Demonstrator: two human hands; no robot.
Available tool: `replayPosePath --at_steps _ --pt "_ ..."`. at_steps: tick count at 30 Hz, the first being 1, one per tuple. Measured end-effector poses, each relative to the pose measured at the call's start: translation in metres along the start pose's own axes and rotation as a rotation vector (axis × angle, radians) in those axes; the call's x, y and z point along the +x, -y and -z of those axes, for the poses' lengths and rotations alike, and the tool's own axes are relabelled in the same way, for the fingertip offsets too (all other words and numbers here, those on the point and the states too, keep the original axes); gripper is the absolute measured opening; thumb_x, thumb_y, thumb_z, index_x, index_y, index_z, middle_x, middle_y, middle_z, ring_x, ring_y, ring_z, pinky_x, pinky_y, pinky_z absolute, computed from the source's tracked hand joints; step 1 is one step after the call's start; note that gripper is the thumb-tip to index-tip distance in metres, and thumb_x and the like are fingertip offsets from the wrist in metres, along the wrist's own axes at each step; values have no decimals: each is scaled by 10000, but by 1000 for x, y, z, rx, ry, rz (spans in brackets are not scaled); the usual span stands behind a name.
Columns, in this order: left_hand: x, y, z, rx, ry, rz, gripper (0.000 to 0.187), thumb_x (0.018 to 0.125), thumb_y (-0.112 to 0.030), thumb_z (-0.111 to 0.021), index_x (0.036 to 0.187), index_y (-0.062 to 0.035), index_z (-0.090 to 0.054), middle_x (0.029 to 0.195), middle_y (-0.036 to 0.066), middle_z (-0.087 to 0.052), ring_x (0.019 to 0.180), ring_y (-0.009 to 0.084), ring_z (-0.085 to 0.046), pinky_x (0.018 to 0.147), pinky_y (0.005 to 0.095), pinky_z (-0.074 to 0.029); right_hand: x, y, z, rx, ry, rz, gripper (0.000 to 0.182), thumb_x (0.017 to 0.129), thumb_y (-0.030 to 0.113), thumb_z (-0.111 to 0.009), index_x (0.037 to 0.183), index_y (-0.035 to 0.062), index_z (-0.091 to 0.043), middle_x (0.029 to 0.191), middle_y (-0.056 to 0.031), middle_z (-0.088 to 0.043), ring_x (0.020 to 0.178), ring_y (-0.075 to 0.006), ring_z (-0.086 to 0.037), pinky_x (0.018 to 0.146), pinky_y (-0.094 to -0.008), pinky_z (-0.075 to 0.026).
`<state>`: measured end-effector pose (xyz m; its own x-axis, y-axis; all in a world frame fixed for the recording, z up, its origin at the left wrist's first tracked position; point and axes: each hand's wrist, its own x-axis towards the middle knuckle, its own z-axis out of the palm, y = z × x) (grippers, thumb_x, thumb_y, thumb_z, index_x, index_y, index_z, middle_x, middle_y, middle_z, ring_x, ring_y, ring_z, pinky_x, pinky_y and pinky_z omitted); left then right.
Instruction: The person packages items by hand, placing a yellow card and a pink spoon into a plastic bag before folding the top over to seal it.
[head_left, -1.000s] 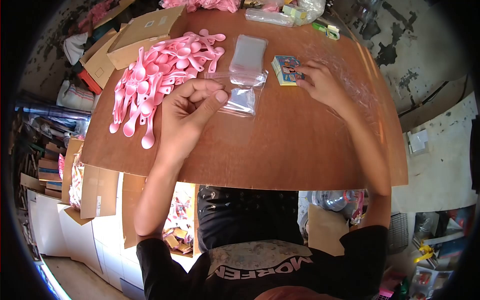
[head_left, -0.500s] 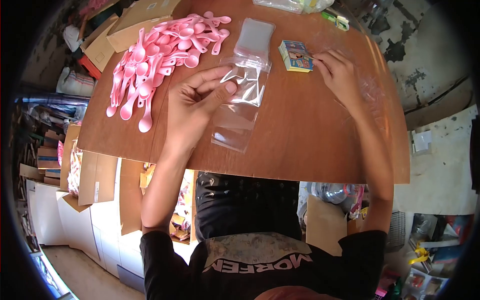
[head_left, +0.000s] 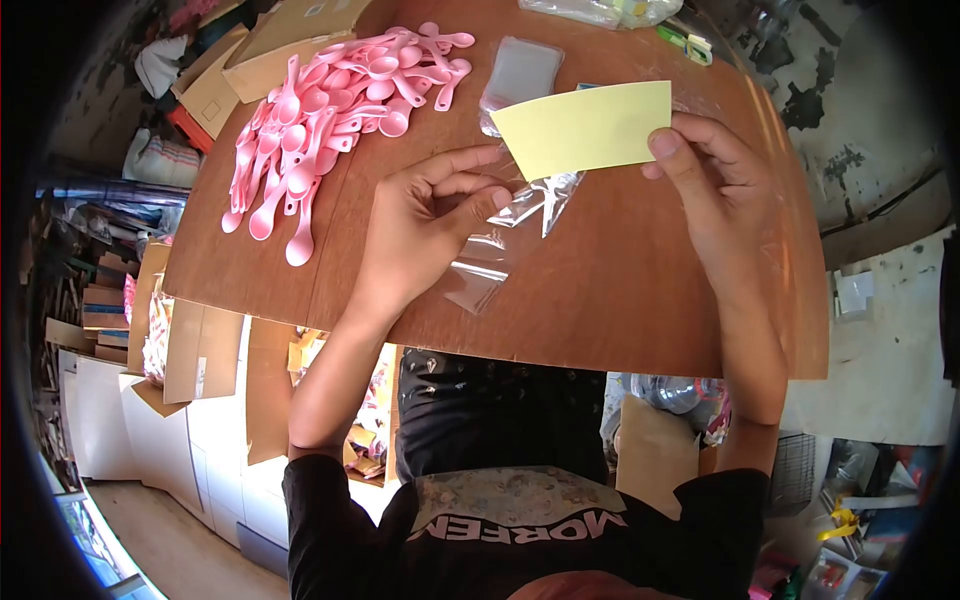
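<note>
My left hand (head_left: 425, 215) pinches a clear plastic bag (head_left: 550, 200) between thumb and fingers, above the wooden table (head_left: 620, 270). More clear plastic (head_left: 478, 278) shows below that hand. Between thumb and fingers, my right hand (head_left: 715, 175) grips the right end of a card (head_left: 590, 130), its plain pale yellow side facing me. The card's left end overlaps the bag in this view. Behind it, the stack of printed cards is almost wholly hidden, with only a blue edge (head_left: 597, 86) showing. A pile of flat clear bags (head_left: 525, 68) lies just beyond the card.
Many pink plastic spoons (head_left: 320, 110) are heaped on the table's left side, against a cardboard box (head_left: 290, 50). A green-and-white tool (head_left: 686, 44) and a clear plastic package (head_left: 605, 10) lie along the far edge. Open cartons (head_left: 190, 345) stand below at left.
My right hand has lifted a card off the printed stack and brought it left and toward me, yellow side showing. My left hand has shifted slightly right with the plastic bag, which now tilts.
</note>
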<state>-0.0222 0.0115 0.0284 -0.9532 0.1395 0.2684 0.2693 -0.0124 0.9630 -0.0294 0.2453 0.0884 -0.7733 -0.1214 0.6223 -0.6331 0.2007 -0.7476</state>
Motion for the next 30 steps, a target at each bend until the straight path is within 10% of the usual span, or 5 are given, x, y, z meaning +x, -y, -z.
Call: replayPosePath --at_steps 16,22,30 --pt "-4 -17 -2 -21 111 60 334 875 -32 -662 1188 57 -590 928 92 -710 827 71 -624 752 227 -516 6 -7 0 -158 291 11 160 837 56 -696 987 8 -667 835 -37 -706 743 -57 -625 635 -200 -447" --pt "-7 -14 -11 -121 125 -29 316 877 -43 -661 1176 43 -602 976 98 -706 839 75 -634 722 213 -514 0 1 -14 -258 423 136 108 808 103 -717 874 18 -708 1017 -119 -641 963 -245 -616 841 -333 -474" --pt "-16 -24 -16 -41 68 -146 256 866 -22 -661 1116 33 -654 1078 106 -679 905 106 -630 790 241 -524 1 24 -19 -335 536 209 179 770 138 -740 909 31 -704 1105 -148 -611 1018 -301 -594 885 -365 -458"
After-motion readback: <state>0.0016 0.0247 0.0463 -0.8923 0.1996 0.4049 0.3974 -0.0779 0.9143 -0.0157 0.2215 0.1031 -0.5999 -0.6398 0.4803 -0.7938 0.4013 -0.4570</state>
